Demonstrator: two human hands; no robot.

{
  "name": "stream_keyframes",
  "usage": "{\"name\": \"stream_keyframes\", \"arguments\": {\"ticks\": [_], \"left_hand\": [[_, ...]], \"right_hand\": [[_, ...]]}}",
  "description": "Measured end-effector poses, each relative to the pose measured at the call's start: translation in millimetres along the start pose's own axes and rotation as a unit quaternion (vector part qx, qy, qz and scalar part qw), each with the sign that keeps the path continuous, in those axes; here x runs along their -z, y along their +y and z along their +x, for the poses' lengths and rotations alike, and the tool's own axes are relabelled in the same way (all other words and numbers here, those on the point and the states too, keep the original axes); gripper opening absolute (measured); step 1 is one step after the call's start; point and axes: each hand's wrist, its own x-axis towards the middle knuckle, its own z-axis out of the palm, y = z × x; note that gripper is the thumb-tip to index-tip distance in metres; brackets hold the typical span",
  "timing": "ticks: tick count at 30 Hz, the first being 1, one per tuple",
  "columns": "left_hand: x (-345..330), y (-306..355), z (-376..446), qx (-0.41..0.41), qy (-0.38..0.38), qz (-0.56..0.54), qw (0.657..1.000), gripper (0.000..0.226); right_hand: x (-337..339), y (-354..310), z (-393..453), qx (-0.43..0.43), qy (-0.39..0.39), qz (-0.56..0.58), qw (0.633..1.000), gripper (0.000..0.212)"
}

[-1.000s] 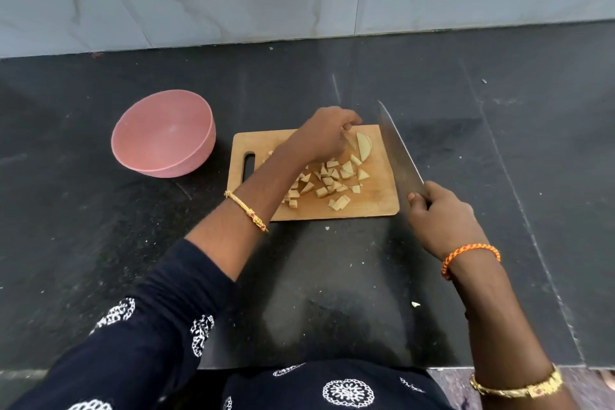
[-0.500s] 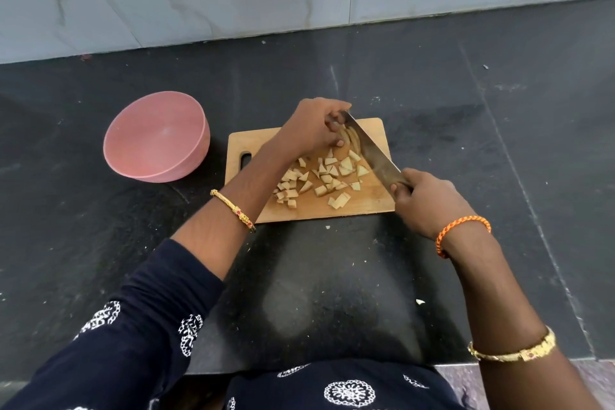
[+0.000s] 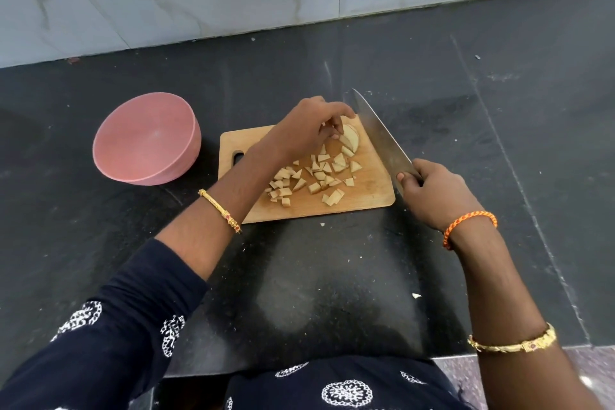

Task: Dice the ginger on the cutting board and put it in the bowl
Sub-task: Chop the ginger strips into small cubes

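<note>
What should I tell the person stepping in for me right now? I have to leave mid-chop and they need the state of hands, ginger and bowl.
Left hand: fingertips steadying the uncut ginger chunk at the far end of the cutting board.
Right hand: gripping the knife, blade raised just right of the chunk.
Done: a scatter of diced pieces lies mid-board.
Left: cut up the remaining chunk, then move everything into the pink bowl, which sits left of the board with no ginger in it.
</note>
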Motion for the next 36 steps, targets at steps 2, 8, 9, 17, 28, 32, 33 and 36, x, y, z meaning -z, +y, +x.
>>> {"name": "stream_keyframes", "arguments": {"ticks": [2,8,9,17,28,32,33,36], "left_hand": [[2.0,1.6,6.3,-0.002,-0.022,0.022,0.999,0.03],[14.3,14.0,25.7,-0.014,-0.141,0.084,0.986,0.042],[14.6,16.3,27.9,-0.019,-0.169,0.101,0.98,0.043],[11.0,16.4,29.1,-0.026,-0.168,0.132,0.977,0.029],[10.1,16.1,12.9,0.123,-0.126,0.059,0.983,0.033],[5.3,16.1,11.7,0.138,-0.077,0.053,0.986,0.032],[2.9,16.1,10.7,0.142,-0.06,0.052,0.987,0.031],[-5.4,14.6,6.7,0.154,-0.013,0.033,0.987,0.028]], "right_hand": [[-1.4,0.5,0.3,0.001,0.006,0.008,1.0,0.028],[0.0,3.0,0.6,-0.001,0.002,0.016,1.0,0.023],[0.2,4.0,0.7,-0.004,-0.003,0.017,1.0,0.021],[-0.8,6.4,-2.7,0.006,-0.002,0.029,1.0,0.022],[-5.6,4.7,-6.6,0.027,0.004,0.031,0.999,0.024],[-7.8,1.8,-11.6,0.031,0.007,0.034,0.999,0.02],[-9.8,1.2,-13.4,0.033,0.012,0.033,0.999,0.02],[-18.3,-1.2,-18.2,0.033,0.031,0.029,0.999,0.02]]}}
